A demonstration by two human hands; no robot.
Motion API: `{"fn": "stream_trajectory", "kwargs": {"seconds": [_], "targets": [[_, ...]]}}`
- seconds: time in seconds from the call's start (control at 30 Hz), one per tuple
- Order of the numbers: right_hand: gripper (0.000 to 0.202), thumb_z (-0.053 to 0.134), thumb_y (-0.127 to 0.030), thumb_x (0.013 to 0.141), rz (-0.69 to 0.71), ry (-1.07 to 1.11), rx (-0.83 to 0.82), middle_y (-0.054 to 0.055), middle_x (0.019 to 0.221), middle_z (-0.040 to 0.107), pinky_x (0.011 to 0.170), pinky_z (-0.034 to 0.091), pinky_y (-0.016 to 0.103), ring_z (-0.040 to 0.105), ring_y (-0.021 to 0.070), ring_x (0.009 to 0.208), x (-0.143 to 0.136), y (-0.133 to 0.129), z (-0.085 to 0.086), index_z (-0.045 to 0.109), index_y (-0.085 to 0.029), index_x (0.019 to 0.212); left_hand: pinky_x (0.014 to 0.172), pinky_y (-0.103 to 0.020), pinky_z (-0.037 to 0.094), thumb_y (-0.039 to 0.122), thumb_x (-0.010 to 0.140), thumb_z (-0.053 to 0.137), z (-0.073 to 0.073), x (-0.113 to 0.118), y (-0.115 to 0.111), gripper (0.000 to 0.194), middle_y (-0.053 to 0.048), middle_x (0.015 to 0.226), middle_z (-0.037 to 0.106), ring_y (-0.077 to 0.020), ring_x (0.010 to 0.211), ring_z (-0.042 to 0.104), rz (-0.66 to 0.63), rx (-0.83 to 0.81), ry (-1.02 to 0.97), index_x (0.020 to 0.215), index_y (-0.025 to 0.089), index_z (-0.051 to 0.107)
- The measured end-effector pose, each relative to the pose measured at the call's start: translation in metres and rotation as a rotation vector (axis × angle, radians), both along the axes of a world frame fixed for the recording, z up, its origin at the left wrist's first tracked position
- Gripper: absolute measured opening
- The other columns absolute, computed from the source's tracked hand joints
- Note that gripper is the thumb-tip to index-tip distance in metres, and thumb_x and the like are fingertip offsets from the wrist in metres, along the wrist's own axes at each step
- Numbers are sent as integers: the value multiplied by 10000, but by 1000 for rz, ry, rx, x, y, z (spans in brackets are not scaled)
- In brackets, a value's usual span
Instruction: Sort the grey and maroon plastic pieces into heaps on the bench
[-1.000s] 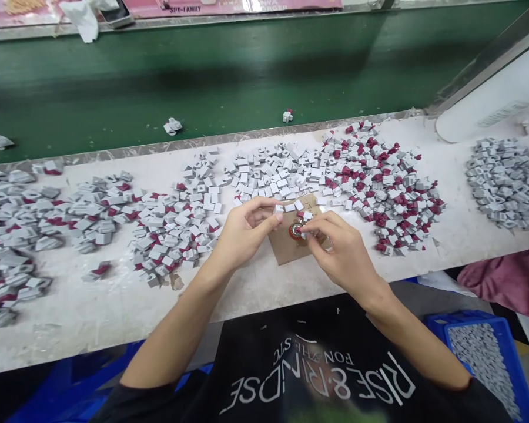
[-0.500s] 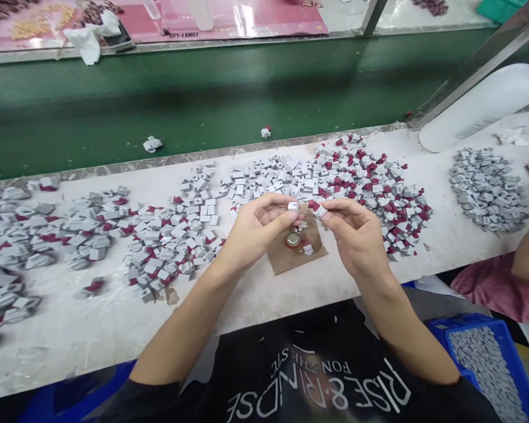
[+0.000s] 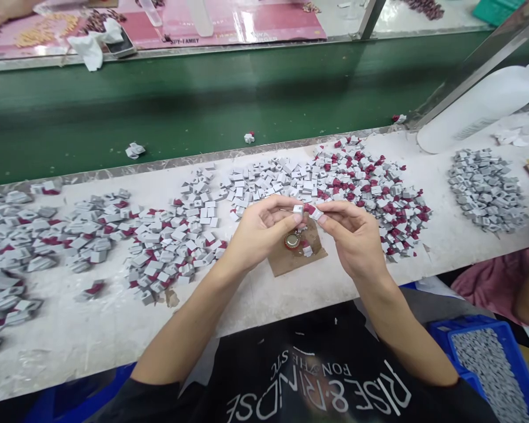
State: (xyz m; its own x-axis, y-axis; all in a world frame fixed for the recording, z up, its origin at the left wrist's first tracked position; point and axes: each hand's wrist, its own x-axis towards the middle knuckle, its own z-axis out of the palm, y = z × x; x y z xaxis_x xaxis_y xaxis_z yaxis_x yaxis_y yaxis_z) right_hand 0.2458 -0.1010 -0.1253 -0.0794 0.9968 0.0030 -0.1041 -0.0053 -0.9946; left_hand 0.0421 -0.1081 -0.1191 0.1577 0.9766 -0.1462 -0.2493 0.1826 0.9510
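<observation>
- Our left hand (image 3: 267,232) pinches a small white block (image 3: 298,209) between narrowed fingers.
- Our right hand (image 3: 355,235) grips a red-and-white piece (image 3: 314,212) the same way, its red end towards the block.
- Half a second ago a clear gap parted the two; now they sit close together, though at this blur we cannot tell whether they touch.
- For the work in hand, we judge this means both pieces are lined up to meet.
- Below them, a round tin (image 3: 292,240) rests on the cardboard (image 3: 286,264) on our counter (image 3: 247,317).
</observation>
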Motion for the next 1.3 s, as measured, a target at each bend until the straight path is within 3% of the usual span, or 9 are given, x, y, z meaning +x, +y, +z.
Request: {"fn": "stream_trajectory", "kwargs": {"seconds": [0.27,0.43,0.6,0.7,0.83,0.97,1.1,1.2,1.3], "targets": [[131,930,-379,942,112,-98,3,54,1089,866,917,746,438,837,247,1018,3,1,7,916,-295,1042,948,-439,726,446,909,944,8,-2,-2,310,-107,1078,886,-281,1004,860,-35,-7,169,1098,218,853],[208,960,-423,903,250,-120,-19,81,1052,869,881,755,433,850,253,970,-10,24,9,923,-251,1013,959,-460,731,495,876,954,2,-23,6,374,-107,1025,883,-283,970,869,-53,15,173,1077,207,825],[110,904,-227,861,409,-139,-24,86,1012,893,884,745,440,865,262,928,-63,65,8,918,-226,970,928,-430,727,474,824,998,6,-70,18,407,-109,1017,883,-280,932,868,42,46,317,1067,202,816],[171,812,-97,855,527,-157,11,73,929,885,882,724,420,855,242,873,-104,92,9,906,-219,926,894,-429,722,532,801,1011,10,-102,24,461,-110,947,875,-295,904,866,154,47,383,1058,200,821],[168,783,-127,908,704,-254,68,86,1026,890,902,693,396,831,232,923,-156,138,9,892,-203,1012,900,-453,708,569,707,1040,7,-143,30,532,-99,905,853,-294,868,848,314,11,374,1012,198,809],[272,710,-144,988,516,-654,172,124,1230,829,1040,630,444,781,271,1093,-209,183,3,833,-189,1226,911,-435,684,488,598,1030,2,-178,47,523,-70,871,801,-269,878,815,611,-66,399,926,200,743],[154,815,-102,890,478,-753,146,208,1300,774,1092,581,530,749,364,1163,-249,204,-6,799,-161,1031,834,-389,641,413,659,936,0,-195,81,371,-84,890,782,-296,989,787,768,-131,600,860,219,692],[164,745,-35,877,458,-730,149,182,1244,800,1124,567,508,751,344,1177,-249,210,-5,778,-175,957,863,-391,626,327,704,902,-3,-188,111,265,-91,902,794,-310,1040,771,742,-137,660,838,228,696],[198,684,-91,942,423,-673,166,116,1170,826,1114,597,445,774,283,1153,-212,209,0,792,-191,1075,899,-381,613,268,736,889,-11,-167,141,194,-86,906,808,-290,1005,772,654,-148,693,821,221,721]]}}
